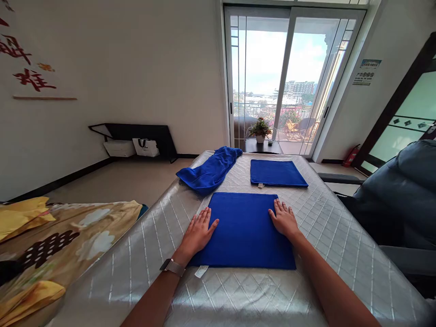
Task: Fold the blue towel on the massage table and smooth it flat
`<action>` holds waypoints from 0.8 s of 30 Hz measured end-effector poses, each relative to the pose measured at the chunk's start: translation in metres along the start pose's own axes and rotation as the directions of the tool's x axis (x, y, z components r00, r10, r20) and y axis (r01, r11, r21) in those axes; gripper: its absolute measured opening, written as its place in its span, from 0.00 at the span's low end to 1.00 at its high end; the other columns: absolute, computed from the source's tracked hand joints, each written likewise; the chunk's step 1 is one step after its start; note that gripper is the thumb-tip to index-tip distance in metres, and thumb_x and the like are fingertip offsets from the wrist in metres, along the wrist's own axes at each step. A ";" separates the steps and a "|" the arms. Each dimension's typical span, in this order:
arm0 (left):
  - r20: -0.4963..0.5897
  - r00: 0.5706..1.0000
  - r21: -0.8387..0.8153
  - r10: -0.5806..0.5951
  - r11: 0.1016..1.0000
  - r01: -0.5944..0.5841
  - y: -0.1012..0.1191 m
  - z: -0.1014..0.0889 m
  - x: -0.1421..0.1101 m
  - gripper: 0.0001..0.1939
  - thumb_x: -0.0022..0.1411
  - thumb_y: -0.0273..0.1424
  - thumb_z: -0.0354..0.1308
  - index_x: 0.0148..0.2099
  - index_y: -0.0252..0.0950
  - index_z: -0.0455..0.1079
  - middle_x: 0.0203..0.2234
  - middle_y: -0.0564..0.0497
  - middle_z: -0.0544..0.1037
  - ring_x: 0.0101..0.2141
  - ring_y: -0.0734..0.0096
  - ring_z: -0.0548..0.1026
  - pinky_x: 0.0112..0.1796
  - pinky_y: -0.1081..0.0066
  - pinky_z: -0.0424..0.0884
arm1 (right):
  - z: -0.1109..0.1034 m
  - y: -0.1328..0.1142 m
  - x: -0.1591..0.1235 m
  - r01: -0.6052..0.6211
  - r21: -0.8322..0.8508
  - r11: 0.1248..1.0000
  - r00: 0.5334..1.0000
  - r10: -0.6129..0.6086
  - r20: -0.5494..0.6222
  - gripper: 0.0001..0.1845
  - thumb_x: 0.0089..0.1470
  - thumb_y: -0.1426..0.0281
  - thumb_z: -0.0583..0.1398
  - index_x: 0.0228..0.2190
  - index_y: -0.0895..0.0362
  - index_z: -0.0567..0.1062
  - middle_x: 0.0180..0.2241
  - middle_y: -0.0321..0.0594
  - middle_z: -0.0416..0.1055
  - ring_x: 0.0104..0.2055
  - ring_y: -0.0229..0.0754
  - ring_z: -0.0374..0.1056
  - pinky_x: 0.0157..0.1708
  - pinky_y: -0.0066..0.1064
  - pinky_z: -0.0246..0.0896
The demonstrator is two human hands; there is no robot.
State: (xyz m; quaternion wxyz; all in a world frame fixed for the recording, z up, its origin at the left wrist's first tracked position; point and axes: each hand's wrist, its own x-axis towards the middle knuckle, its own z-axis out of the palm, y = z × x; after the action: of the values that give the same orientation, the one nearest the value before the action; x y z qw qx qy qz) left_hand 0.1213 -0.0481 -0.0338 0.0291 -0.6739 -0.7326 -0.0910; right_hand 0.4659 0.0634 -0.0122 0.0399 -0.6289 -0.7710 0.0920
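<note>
Blue microfiber towel (242, 231), folded into a neat flat rectangle, lying smooth under both palms on a silver quilted bed cover (340, 254), with a small white tag (201, 271) poking out at its near edge. Left hand (197, 234) open and flat across the towel's left edge, fingers (201, 218) spread, partly on the cloth and partly on the cover; metal-banded wristwatch (172, 267) on that wrist. Right hand (284, 219) equally open, pressing down just inside the right edge, its fingers (279, 210) slightly apart. No pinch in either hand. Just beyond the fingertips, a second folded blue towel (275, 173) lying flat; beside that, beyond the left hand, a crumpled blue towel (209, 170) in a loose heap, hanging over the cover's edge. Left of the hands, a floral yellow-and-brown quilt (57, 245); right of them, a dark grey padded seat (398, 200). Far past the towels, a potted plant (260, 129) on a dark side table (262, 147) before a sliding glass door (259, 77).
</note>
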 end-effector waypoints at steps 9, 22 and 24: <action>-0.050 0.989 0.101 0.143 0.985 -0.137 0.026 -0.012 0.008 0.41 0.73 0.55 0.34 0.74 0.32 0.52 0.71 0.39 0.57 0.70 0.54 0.55 0.68 0.52 0.54 | -0.002 -0.003 -0.001 0.005 0.087 0.996 1.000 -0.004 -0.018 0.39 0.69 0.54 0.39 0.72 0.61 0.46 0.74 0.40 0.39 0.76 0.50 0.34 0.72 0.47 0.24; 0.000 0.888 -0.147 0.460 0.878 -0.455 0.215 -0.003 0.067 0.34 0.76 0.48 0.31 0.75 0.35 0.51 0.72 0.40 0.57 0.71 0.58 0.52 0.69 0.51 0.52 | -0.001 0.000 -0.004 0.052 0.032 0.998 0.999 -0.052 -0.017 0.36 0.69 0.59 0.40 0.72 0.60 0.47 0.75 0.40 0.38 0.76 0.50 0.34 0.72 0.46 0.27; 0.009 0.898 -0.160 0.440 0.887 -0.433 0.211 0.005 0.070 0.35 0.76 0.48 0.31 0.75 0.35 0.50 0.72 0.40 0.56 0.71 0.59 0.52 0.69 0.52 0.52 | -0.001 0.000 -0.004 0.050 0.026 0.998 0.998 -0.049 -0.027 0.36 0.69 0.58 0.41 0.72 0.60 0.48 0.74 0.40 0.39 0.76 0.50 0.34 0.72 0.46 0.28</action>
State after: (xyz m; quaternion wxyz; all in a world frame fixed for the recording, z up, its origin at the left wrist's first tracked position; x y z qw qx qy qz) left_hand 0.3253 0.0372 -0.0076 -0.0199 -0.8232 -0.5538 -0.1233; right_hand 0.4667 0.0595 -0.0110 0.0607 -0.6101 -0.7845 0.0928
